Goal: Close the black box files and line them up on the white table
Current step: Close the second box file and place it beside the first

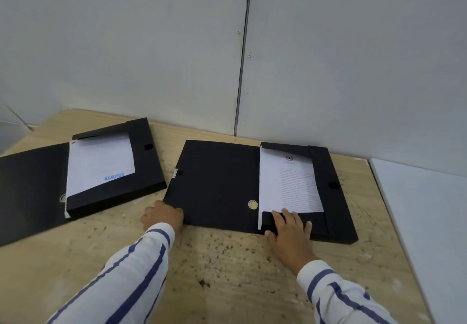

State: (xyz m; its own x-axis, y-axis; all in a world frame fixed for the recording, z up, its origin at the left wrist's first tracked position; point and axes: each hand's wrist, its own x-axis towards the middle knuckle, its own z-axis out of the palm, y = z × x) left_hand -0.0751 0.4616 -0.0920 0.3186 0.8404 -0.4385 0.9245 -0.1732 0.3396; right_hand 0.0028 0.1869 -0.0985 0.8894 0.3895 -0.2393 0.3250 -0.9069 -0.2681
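Two black box files lay open on a speckled wooden board [227,260]. The right file [252,187] sat directly ahead of both hands, its lid [217,182] spread flat to the left and a printed page [288,184] showing in its tray. The left hand [163,219] curled around the lid's near left corner. The right hand [290,230] rested flat, fingers spread, on the tray's near flap. The left file [113,167] lay apart, beyond the left hand. A white table [424,210] edged the board's right side.
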